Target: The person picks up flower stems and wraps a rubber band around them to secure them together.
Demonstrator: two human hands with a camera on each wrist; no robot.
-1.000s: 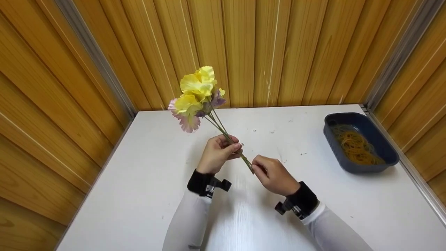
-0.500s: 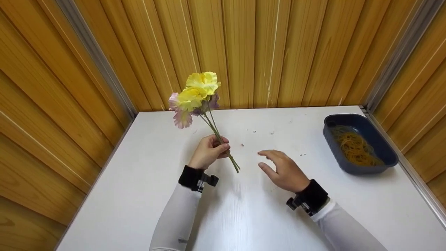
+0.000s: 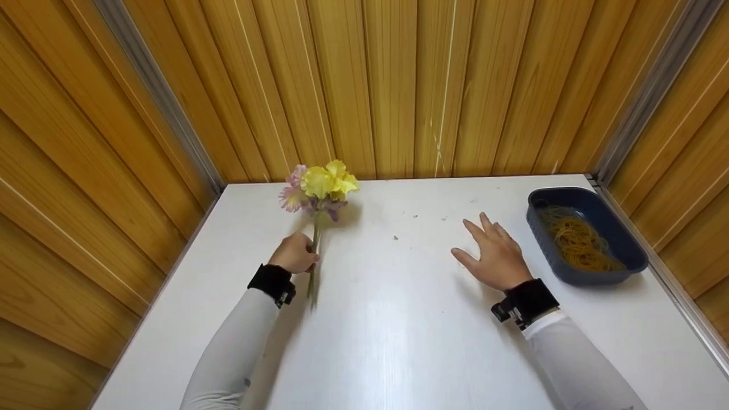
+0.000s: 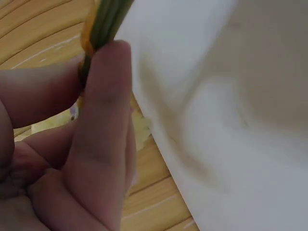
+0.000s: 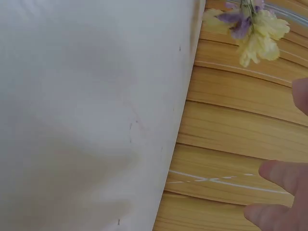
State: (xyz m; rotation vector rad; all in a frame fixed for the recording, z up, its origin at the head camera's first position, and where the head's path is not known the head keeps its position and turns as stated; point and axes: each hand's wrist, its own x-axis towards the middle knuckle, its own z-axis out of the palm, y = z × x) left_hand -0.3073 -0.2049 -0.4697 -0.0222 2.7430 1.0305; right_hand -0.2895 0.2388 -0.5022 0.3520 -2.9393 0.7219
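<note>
My left hand (image 3: 293,254) pinches the green stems (image 4: 109,21) of a small bunch of flowers (image 3: 327,182) with yellow and pink-purple blooms. The bunch points toward the back wall, left of the table's middle. An orange-yellow rubber band (image 4: 88,31) circles the stems right by the fingertips in the left wrist view. Far to the right, my right hand (image 3: 496,253) hovers over the table with its fingers spread, holding nothing. Its fingertips (image 5: 281,173) also appear at the edge of the right wrist view. Whether the stems touch the tabletop, I cannot tell.
A dark blue plastic tray (image 3: 598,277) with a heap of yellowish rubber bands (image 3: 584,239) stands at the table's right side. Wood-look panels (image 3: 398,85) enclose the white table (image 3: 387,330) at the back and both sides. Small specks lie on the tabletop.
The right hand has let go of the stems, spread its fingers and moved right. The left hand has carried the flowers left and lower, and turned them more straight toward the back.
</note>
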